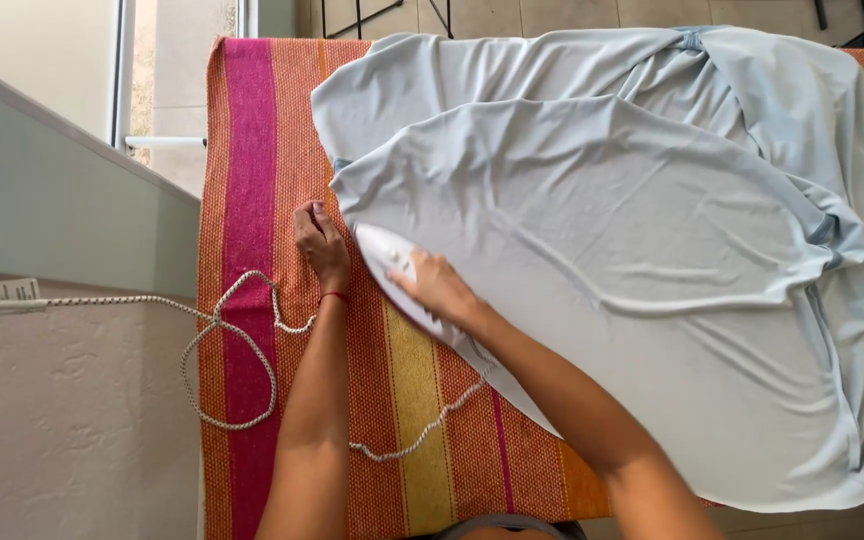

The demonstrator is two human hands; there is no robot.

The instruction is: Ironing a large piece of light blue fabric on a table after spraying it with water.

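Right hand (pixel 439 288) wraps the white iron (pixel 392 270) on pale blue cloth (pixel 632 250) — left hand (pixel 320 243), fingers curled, presses the striped cover (pixel 252 180); white label (pixel 4 291) far left.

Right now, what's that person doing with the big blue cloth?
A person is ironing. Their right hand grips a white iron at the left edge of a pale blue garment, which is spread, a bit wrinkled, over a striped orange, pink and yellow cover. Their left hand rests on the cover right beside the fabric's edge. The iron's braided cord loops across the cover and runs off to the left.
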